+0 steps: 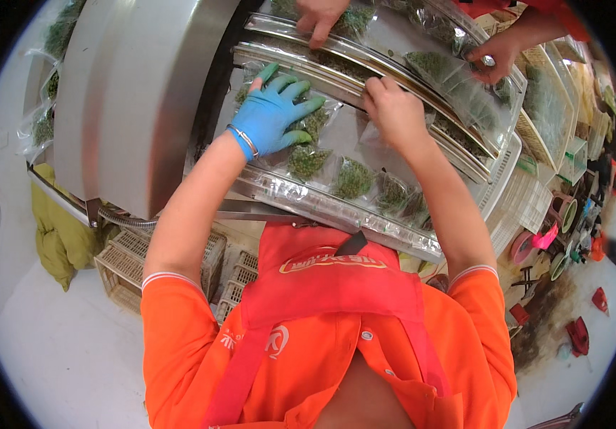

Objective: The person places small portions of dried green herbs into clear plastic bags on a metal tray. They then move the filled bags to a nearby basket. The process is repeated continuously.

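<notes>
Blue-gloved left hand (268, 118) open, fingers spread, pointing toward metal bar (301, 71). Bag of green bits (308, 162) lies just below it, on near-edge side of machine bed (290, 191), long axis seemingly crosswise to bar; left hand nearer. Bare right hand (397, 114) at bar, farther right, fingers curled; can't tell if plastic pinched. Other filled bags (353, 179) line near edge, between forearms.

At twelve o'clock, the blue-gloved left hand (272, 118) spreads over clear bags (354, 179) of greenery; toward one, the bare right hand (399, 114) curls beside a metal bar (340, 87). A co-worker's hand (499, 56) shows toward two, a steel cover (125, 107) at ten, crates (123, 270) at eight.
</notes>
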A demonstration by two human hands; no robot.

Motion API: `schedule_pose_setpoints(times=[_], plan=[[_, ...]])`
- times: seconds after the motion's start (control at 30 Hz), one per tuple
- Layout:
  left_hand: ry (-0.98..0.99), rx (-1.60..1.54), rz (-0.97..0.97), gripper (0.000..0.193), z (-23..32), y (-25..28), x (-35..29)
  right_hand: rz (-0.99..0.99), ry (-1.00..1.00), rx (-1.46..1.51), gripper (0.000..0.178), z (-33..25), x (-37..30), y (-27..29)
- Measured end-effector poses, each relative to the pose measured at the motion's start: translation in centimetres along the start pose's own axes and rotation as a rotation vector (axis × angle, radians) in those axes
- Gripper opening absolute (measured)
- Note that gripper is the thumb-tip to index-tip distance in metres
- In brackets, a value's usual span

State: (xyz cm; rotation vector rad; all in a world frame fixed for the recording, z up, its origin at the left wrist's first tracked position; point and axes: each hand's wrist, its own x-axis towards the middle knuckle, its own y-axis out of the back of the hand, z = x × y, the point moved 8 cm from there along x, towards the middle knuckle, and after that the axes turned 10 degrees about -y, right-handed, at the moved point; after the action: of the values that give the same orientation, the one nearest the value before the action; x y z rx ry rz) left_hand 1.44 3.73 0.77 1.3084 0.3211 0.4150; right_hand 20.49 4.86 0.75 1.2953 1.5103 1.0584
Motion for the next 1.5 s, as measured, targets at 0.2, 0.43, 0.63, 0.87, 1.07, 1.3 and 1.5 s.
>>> schedule_pose_setpoints(times=[0.2,0.43,0.63,0.87,1.07,1.3,1.5], plan=[[0.082,0.083,0.099,0.060,-0.1,-0.5,0.8,-0.078,0.031,-0.007,0.017,-0.4,-0.4,-0.9],[0.152,-0.013,0.061,0.063,0.9,0.7,1.0,0.108,-0.285,0.685,0.020,3.1,-2.1,3.8],[0.512,-1.011,0.316,0.034,4.2,1.2,5.3,0.032,-0.645,1.374,0.030,5.8,-1.6,-0.6],[0.658,-1.293,0.717,0.014,2.5,-1.6,5.4,-0.050,-0.581,1.340,0.019,7.0,-5.4,0.6],[0.518,-0.515,0.285,0.019,1.6,1.3,6.1,-0.160,-0.557,1.193,0.016,5.9,-6.4,1.9],[0.273,0.184,0.440,0.047,3.9,0.9,6.5,0.082,-0.381,0.339,0.034,5.0,-6.5,0.5],[-0.151,0.005,0.035,0.062,7.3,-0.9,5.6,0.278,-0.062,0.030,0.020,6.9,-7.4,2.4]])
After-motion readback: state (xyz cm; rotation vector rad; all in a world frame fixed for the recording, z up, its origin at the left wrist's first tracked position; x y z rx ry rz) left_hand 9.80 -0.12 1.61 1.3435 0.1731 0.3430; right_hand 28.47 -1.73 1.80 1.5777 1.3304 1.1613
